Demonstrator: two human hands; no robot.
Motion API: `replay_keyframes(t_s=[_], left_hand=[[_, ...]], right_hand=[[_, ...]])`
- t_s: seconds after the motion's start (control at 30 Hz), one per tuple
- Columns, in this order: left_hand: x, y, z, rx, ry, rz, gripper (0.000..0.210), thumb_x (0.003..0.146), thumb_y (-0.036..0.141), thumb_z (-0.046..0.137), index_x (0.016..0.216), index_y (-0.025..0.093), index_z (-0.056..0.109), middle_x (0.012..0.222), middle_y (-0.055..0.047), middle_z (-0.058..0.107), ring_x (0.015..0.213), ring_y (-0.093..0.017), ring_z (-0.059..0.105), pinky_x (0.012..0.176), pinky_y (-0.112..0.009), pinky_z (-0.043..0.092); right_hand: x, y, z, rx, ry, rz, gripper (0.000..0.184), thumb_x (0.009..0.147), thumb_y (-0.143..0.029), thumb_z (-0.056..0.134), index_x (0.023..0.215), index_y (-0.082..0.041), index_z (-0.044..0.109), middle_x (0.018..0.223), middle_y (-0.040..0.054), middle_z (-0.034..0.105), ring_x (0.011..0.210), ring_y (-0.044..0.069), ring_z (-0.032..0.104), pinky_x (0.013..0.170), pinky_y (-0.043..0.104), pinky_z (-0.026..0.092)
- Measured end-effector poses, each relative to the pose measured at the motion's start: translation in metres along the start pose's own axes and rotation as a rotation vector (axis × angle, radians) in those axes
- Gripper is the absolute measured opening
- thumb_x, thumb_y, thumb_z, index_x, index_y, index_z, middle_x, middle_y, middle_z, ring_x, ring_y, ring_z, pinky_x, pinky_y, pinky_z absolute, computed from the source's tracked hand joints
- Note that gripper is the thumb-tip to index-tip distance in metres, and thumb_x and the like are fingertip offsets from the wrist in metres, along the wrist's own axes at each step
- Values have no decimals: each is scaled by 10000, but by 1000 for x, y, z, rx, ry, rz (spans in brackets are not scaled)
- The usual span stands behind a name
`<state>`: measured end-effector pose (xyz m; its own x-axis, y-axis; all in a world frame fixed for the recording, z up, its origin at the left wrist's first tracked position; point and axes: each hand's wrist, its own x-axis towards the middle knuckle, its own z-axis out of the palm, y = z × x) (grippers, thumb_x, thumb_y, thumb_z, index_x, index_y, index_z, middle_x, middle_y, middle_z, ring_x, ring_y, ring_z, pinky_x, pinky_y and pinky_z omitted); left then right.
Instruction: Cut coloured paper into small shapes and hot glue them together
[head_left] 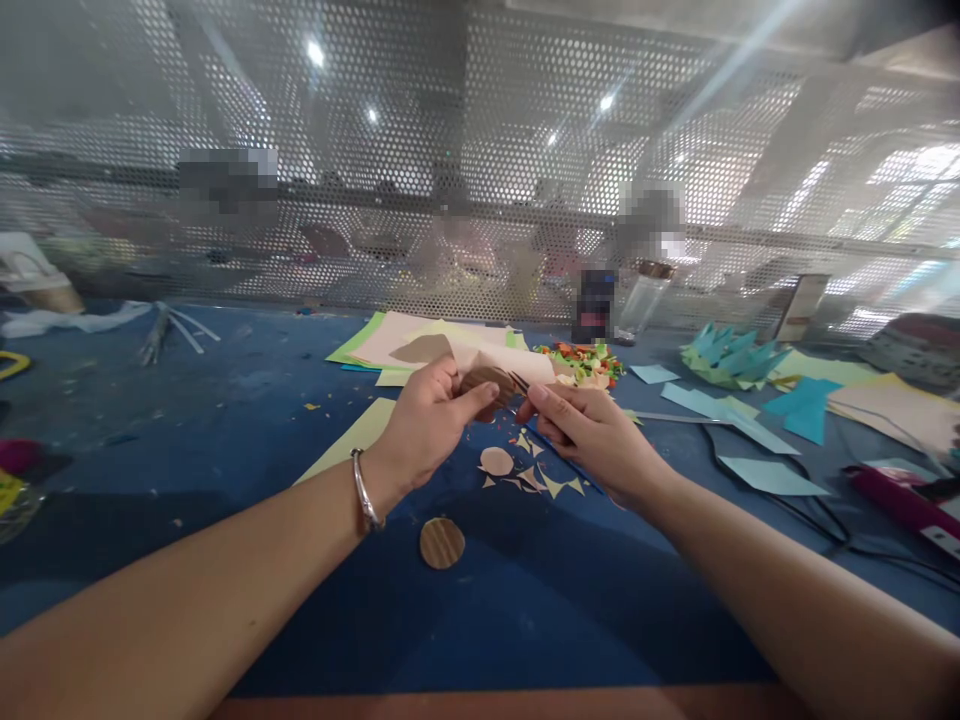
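Observation:
In the middle of the head view, my left hand is closed on a brown corrugated disc and a pale paper sheet, its thumb pressing on the disc. My right hand grips a slim dark-tipped tool right at the disc's edge. Most of that tool is hidden by the fingers, so its kind is unclear. Below the hands lie a pale paper circle and several pointed paper scraps. A second corrugated disc rests flat on the blue table, nearer to me.
Behind my hands are stacked coloured sheets and a heap of paper bits. Rightward lie blue paper pieces, a spiky paper form, a magenta tool and a black cord. A perforated screen borders the table's back.

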<state>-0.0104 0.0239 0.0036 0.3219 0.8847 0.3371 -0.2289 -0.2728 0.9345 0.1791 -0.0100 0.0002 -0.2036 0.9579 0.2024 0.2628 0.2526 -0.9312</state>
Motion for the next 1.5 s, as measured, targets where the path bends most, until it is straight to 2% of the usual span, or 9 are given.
replay_keyframes(t_s=[0.27,0.47,0.6,0.73,0.93,1.13,1.3,1.5], left_hand=[[2,5,0,9,-3,39,171,826,201,738,970,140,668,848,-38,731,743,-136,635,687,-264,476],[-1,2,2,-62,-80,-37,201,813,219,767,966,162,649,852,-16,726,740,-127,640,678,-252,471],[-2,2,4,-114,-79,-113,234,774,240,800,951,147,677,885,-42,733,761,-142,641,700,-274,475],[-3,5,7,-143,-73,-170,260,722,252,847,911,144,704,823,-27,720,730,-138,626,698,-275,465],[-5,8,8,-177,-76,-176,154,752,232,831,827,137,737,758,-18,712,658,-99,582,652,-241,444],[-6,5,8,-242,-102,-194,181,756,207,827,916,150,765,888,-35,752,849,-137,669,806,-262,497],[-5,6,8,-182,-100,-160,154,763,239,817,890,163,773,890,-35,756,864,-155,672,872,-301,502],[-3,3,6,-143,-88,-147,160,749,267,828,857,164,770,880,-41,762,843,-165,679,886,-327,511]], right_hand=[[-1,-3,-1,87,10,40,478,926,-610,577,801,-155,648,546,-76,320,456,56,233,417,221,135],[0,-3,-3,106,-6,47,468,913,-606,595,776,-160,634,543,-76,341,444,54,229,410,225,132],[0,-4,-2,89,11,28,481,894,-617,613,729,-166,617,533,-82,306,444,58,212,405,225,136],[0,-4,-2,66,15,-1,494,906,-624,593,709,-171,604,524,-82,301,440,60,200,406,230,138],[0,-4,-3,18,31,-31,502,921,-619,577,695,-171,594,529,-74,324,451,62,206,414,231,150],[-2,-4,-5,-62,58,-45,508,918,-622,577,683,-172,603,552,-49,389,468,73,266,421,231,180],[-1,-2,-9,-99,51,-60,503,907,-634,581,685,-183,606,592,-28,437,489,86,305,436,243,202],[-1,-3,-11,-164,44,-70,491,932,-626,541,676,-207,563,524,-58,345,456,90,256,454,257,201]])
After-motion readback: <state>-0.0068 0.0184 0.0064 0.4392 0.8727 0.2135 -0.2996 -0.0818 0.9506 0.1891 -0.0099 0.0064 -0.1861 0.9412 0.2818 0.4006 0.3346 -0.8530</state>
